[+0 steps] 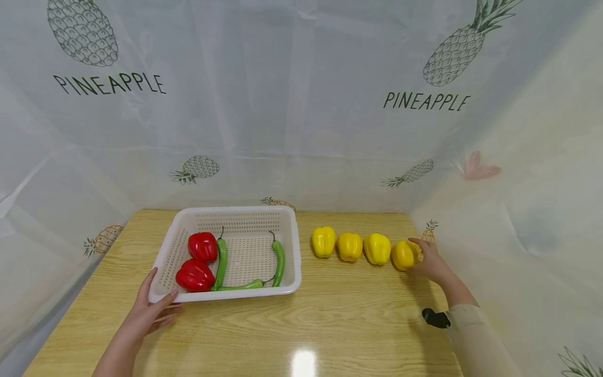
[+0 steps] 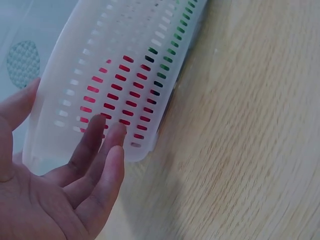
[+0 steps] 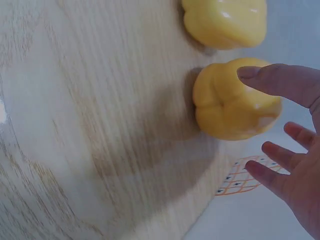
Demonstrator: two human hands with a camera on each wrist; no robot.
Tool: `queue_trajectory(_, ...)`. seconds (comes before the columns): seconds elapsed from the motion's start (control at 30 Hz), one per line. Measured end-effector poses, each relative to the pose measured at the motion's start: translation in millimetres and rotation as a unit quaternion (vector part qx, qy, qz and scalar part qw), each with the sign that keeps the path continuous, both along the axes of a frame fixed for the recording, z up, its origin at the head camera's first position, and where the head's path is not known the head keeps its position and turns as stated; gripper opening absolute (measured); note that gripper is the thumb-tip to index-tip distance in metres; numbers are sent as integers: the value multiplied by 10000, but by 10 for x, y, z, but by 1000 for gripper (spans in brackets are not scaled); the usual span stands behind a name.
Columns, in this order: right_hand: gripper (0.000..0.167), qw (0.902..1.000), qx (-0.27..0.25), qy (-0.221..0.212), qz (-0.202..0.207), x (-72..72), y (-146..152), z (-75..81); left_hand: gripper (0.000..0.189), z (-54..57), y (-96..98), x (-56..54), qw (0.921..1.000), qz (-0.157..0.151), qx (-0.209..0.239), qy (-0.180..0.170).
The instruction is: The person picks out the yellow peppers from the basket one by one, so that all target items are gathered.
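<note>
My left hand [image 1: 148,309] holds the near left corner of a white plastic basket [image 1: 297,262], thumb and fingers on either side of it. Its perforated wall [image 2: 142,65] shows close to the fingers in the left wrist view. Two red bell peppers [image 1: 194,275] and three long green chili peppers [image 1: 221,264] lie inside the basket. At the right end of a row, a yellow bell pepper [image 1: 403,255] sits beside my right hand [image 1: 430,262]. The thumb overlaps this pepper in the right wrist view; the other visible fingers are spread apart from it. Contact is unclear.
More yellow bell peppers [image 1: 350,247] stand in line between the basket and the right hand. Beneath everything is a wood-grain table [image 1: 264,340]. A pale pineapple-print sheet [image 1: 292,104] rises behind the table and along both sides.
</note>
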State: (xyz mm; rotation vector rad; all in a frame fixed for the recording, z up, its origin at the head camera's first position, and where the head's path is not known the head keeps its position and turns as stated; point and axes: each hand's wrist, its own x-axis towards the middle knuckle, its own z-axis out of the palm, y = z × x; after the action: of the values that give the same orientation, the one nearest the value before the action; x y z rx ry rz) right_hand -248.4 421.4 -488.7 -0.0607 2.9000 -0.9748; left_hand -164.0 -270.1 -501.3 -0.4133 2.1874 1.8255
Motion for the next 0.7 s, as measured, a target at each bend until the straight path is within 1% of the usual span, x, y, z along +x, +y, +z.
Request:
queue_trajectory(0.1,89,10000,36,69,55,62,-37,91,98,17,-11,-15,9997,-124,-212,16)
queue_trajectory(0.2,87,9999,87,110,89,112,-72,163,99,35,-19,-31,9984,-202,-537,12)
queue_trajectory(0.3,85,9997,149,142,143,145,-103,217,99,46,-26,-69,9962,-329,-798,60)
queue_trajectory(0.57,81,9987,60,244,445,225,-246,344,96,70,-47,-179,9921,-630,-1062,211)
queue_trajectory(0.7,82,9978,43,278,608,237,-315,402,98,103,-47,-252,9901,-747,-1177,186)
